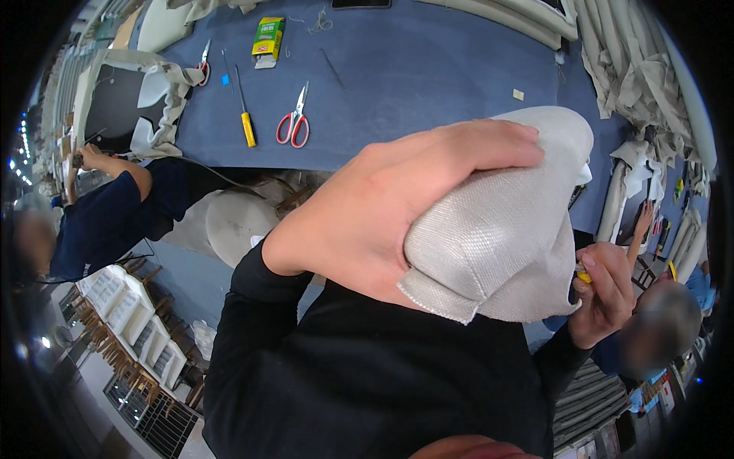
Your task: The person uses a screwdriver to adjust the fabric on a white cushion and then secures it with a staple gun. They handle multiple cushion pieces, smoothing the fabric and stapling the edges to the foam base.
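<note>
A chair part covered in light grey-beige woven fabric point(497, 237) is held up in front of my chest, its corner seam and loose fabric edge facing me. My left hand point(405, 199) reaches across it, fingers bent over its top and the thumb side pressed against the cloth. At the right edge of the part, my right hand point(608, 291) is closed on a small yellow-handled tool point(584, 273). The fabric part hides the tool's working end, so its kind cannot be made out.
On the blue-grey table point(428, 84) lie red-handled scissors point(294, 126), a yellow-handled screwdriver point(247, 126), more scissors point(204, 67) and a green-yellow box point(268, 42). Fabric point(623, 53) is heaped at far right. Co-workers point(126, 203) point(650, 321) work on both sides.
</note>
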Available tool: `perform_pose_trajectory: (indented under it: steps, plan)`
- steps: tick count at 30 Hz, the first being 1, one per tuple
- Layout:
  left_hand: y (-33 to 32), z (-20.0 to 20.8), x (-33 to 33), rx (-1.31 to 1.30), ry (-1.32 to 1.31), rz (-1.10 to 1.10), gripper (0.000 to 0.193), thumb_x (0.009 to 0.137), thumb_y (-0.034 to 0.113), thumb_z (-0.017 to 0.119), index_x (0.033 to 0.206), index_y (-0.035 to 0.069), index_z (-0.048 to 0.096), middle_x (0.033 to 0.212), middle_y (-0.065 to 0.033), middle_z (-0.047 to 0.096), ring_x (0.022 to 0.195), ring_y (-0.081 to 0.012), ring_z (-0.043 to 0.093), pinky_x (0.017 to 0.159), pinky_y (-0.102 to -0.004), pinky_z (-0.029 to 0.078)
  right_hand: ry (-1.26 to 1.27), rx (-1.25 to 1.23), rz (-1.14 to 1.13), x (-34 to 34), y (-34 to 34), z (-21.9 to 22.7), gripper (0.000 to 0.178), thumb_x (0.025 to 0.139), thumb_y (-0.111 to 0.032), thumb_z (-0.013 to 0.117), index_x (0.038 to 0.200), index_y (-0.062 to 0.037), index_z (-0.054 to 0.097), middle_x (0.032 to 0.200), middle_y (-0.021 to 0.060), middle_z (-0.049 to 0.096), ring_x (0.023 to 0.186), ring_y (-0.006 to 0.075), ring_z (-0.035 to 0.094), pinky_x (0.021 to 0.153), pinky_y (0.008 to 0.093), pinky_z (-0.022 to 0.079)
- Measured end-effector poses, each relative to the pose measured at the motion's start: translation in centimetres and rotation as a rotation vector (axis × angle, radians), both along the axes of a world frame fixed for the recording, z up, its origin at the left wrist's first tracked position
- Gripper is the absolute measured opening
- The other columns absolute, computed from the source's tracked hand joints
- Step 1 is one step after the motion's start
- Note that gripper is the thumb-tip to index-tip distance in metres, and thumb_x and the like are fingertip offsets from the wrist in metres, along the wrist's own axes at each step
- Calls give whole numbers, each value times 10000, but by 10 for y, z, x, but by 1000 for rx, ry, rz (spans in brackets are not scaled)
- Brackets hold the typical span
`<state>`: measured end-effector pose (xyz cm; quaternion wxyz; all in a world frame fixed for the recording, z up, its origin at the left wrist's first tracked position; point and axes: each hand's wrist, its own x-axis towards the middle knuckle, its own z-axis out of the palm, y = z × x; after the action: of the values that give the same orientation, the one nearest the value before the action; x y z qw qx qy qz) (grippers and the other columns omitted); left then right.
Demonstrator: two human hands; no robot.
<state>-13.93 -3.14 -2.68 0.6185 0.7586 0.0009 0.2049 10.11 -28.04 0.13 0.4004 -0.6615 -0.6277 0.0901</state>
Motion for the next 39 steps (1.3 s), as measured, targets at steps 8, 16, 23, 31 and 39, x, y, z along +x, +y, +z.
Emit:
perform_pose_trajectory:
  steps: [8, 16, 23, 31, 39]
  plan:
    - [-22, 9, 11, 74, -27, 43, 1033, 672, 451, 947, 1491, -15, 524, 1530, -231, 557, 1417, -421, 554, 1134, -478, 481, 11, -33, 23, -4, -10, 13, 295, 883, -220, 819, 1089, -14, 772, 872, 152, 707, 752, 292, 680, 672, 383, 538]
    - [-22, 12, 14, 63, 8, 9, 1011, 681, 389, 956, 1475, -86, 547, 1532, -296, 549, 1447, -423, 542, 1187, -480, 419, -142, -10, 64, 21, -23, 16, 290, 898, -210, 803, 1112, -19, 757, 862, 160, 703, 749, 299, 688, 653, 381, 535]
    - [-26, 11, 19, 76, -4, 15, 1012, 692, 387, 954, 1475, -100, 538, 1526, -314, 547, 1456, -427, 530, 1201, -490, 399, -96, 27, 35, 15, -21, 10, 275, 894, -227, 811, 1090, -40, 765, 867, 147, 712, 741, 292, 691, 642, 375, 531]
    - [-33, 11, 18, 89, -1, -23, 1007, 712, 394, 939, 1480, -108, 524, 1538, -314, 530, 1464, -433, 516, 1208, -499, 390, -219, 31, 13, 8, -22, 23, 257, 854, -162, 819, 1081, -56, 759, 864, 142, 715, 746, 294, 693, 647, 389, 546]
    - [-14, 9, 25, -60, -72, -17, 898, 732, 370, 963, 1425, -43, 570, 1496, -332, 554, 1438, -464, 528, 1203, -533, 389, -332, -223, -286, 52, -56, -19, 344, 816, -25, 842, 1143, 31, 748, 922, 78, 710, 751, 220, 664, 769, 305, 524]
